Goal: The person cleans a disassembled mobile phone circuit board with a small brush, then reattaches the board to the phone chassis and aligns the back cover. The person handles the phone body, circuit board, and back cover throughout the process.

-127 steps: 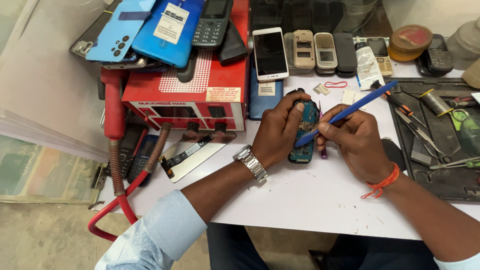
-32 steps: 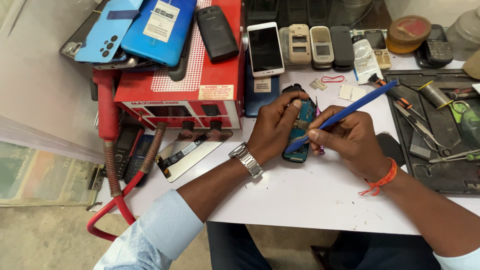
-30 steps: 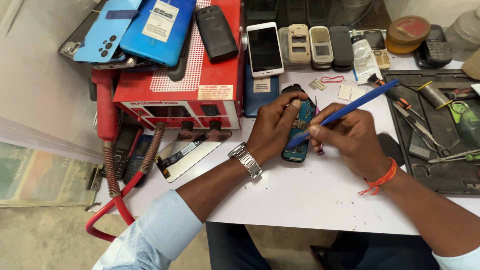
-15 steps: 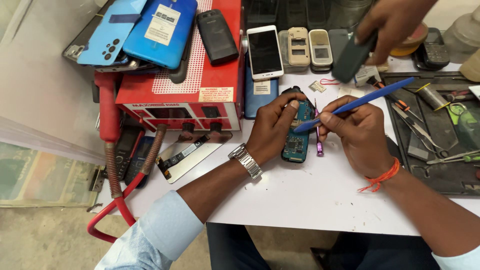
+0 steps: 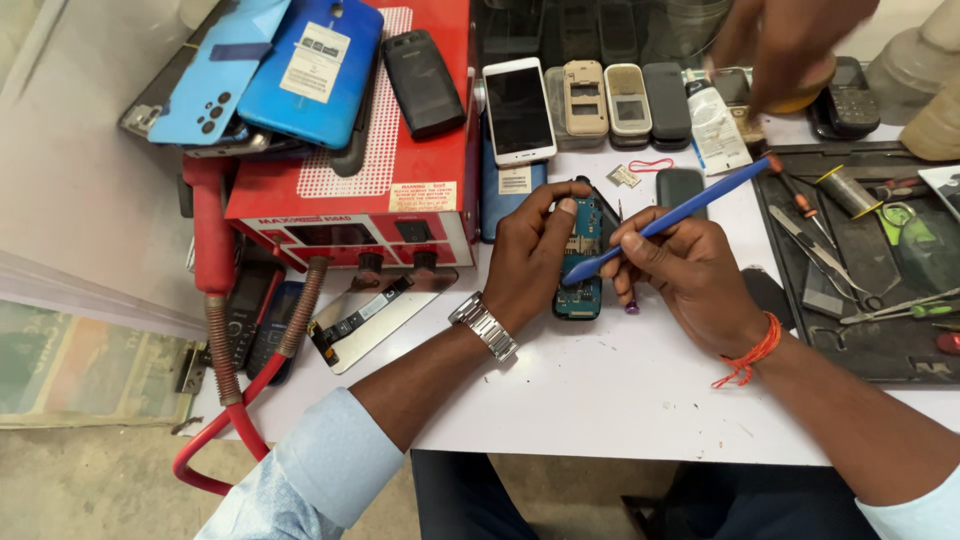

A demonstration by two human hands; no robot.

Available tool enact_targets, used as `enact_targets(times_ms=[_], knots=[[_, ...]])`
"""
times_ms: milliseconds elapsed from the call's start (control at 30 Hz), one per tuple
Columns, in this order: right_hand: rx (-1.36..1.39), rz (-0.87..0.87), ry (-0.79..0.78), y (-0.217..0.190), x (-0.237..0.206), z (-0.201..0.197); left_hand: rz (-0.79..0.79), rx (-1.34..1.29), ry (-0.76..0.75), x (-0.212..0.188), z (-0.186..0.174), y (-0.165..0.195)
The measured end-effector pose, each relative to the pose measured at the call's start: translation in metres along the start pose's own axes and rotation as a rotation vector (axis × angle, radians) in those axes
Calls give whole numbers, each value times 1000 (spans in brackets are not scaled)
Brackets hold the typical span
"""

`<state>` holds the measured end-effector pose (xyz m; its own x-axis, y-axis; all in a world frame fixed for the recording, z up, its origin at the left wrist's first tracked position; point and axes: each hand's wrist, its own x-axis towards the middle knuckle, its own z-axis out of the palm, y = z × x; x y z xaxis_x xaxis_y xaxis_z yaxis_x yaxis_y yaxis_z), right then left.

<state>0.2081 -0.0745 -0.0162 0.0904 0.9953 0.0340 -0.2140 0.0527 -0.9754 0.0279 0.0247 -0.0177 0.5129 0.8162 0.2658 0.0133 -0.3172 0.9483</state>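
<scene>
— What are the hands doing?

— My left hand (image 5: 535,255) is gripping the opened phone (image 5: 580,262), thumb across its top, pressing it onto the bench (image 5: 600,390) near the middle, just in front of the red machine (image 5: 380,150). My right hand (image 5: 690,275) is clenching a blue pry tool (image 5: 665,220) like a pen, and its flat tip is touching the phone's board.

— Anything else around?

— A row of phones (image 5: 590,100) is lying along the far edge. A black tray (image 5: 850,330) of tools is sitting at the right edge. Another person's hand (image 5: 790,45) is reaching in over the far right corner; I cannot tell what it is holding.
</scene>
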Motion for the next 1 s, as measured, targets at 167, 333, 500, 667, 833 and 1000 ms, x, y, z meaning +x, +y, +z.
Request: enact_targets(times_ms=[167,333,500,667,833,1000], knots=[[60,-40,5,0,-2,-4,20,-40,11,-1,2,3],[113,-102,17,3,-3,-9,7,-83,19,-4,3,6],[218,-168,97,6,-6,-15,-28,-32,27,-6,3,6],[277,-354,305,0,-9,-21,-12,-99,26,-7,2,10],[210,-431,376,-1,-8,-21,-26,-75,26,-6,3,10],[210,-422,344,0,-7,-21,54,-27,57,-4,2,2]])
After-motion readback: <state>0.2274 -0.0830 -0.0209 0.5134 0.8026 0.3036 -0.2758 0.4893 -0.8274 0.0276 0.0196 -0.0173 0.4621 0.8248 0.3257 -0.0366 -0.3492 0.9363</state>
